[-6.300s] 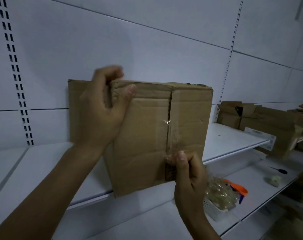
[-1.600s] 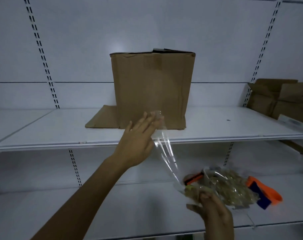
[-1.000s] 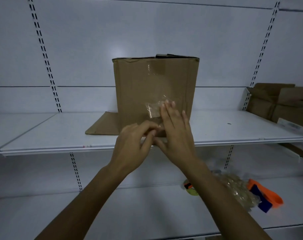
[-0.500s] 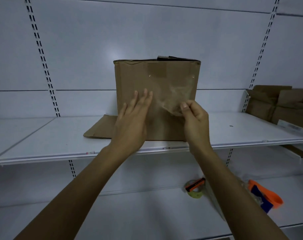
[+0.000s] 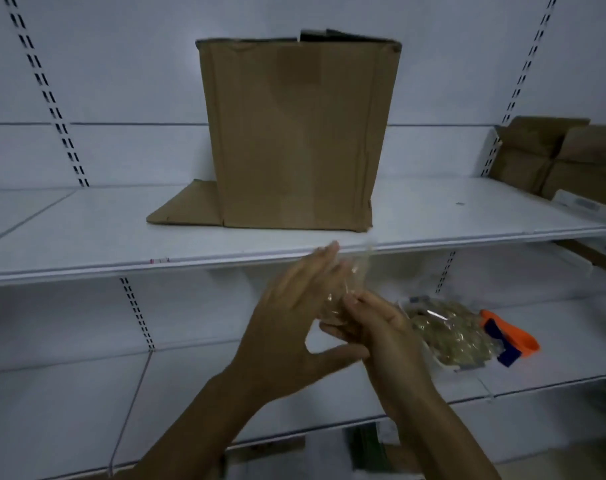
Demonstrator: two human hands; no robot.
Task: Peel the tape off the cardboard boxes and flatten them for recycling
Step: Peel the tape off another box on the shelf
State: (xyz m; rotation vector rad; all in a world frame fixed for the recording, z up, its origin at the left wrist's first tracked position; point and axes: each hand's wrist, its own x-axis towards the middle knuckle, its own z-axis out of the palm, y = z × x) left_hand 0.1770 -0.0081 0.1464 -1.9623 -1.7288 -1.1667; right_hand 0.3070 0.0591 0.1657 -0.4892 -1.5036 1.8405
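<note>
Item under inspection: one cardboard box is standing upright on the upper shelf, centred against the white back panel. Its top is sitting closed or nearly so, with a dark edge showing along the rear. One bottom flap is lying flat on the shelf, sticking out to the box's left. The front face is showing creases.

Both hands are working below the front lip of that shelf, well apart from the box and not touching it. The left hand is being held with fingers straight and spread upward and the thumb pointing right; it is gripping nothing. A crumpled strip of clear tape is lying against its fingers. The right hand is meeting it palm-side, its fingers bending in and pinching the lower part of the tape. Motion blur is softening the fingertips, so the exact contact points are not readable.

On the lower shelf, to the right of the hands, a heap of crumpled tape is lying just beside an orange and blue tool. More cardboard boxes are sitting at the far right of the upper level.
</note>
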